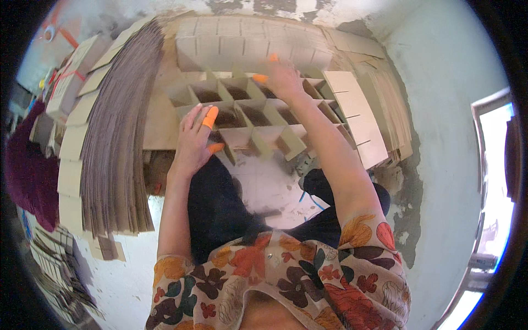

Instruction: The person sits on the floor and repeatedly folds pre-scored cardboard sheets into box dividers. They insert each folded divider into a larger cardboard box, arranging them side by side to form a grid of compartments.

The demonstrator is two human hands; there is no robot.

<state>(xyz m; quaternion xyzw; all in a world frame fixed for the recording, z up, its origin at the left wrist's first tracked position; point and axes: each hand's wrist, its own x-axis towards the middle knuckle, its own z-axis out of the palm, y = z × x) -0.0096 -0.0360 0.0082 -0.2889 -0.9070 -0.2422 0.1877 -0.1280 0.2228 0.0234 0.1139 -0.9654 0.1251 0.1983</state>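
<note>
A cardboard partition grid (256, 113) of crossed slotted strips, with open square cells, lies in front of me. My left hand (193, 140) is at its near left corner, fingers stretched and apart, with orange covers on the index finger and thumb. The thumb is close to a strip end; whether it touches is unclear. My right hand (283, 81) hovers over the grid's far side, slightly blurred, thumb and index finger spread, also in orange covers. Nothing shows between its fingers. A slotted cardboard strip (356, 118) leans at the grid's right side.
A long row of slotted strips (250, 44) stands behind the grid. Left of it is a tall fanned stack of cardboard (118, 126); more strips (385, 110) stand at the right by the wall. A maroon cloth-covered shape (33, 170) is at the far left. Cardboard pieces (60, 269) lie lower left.
</note>
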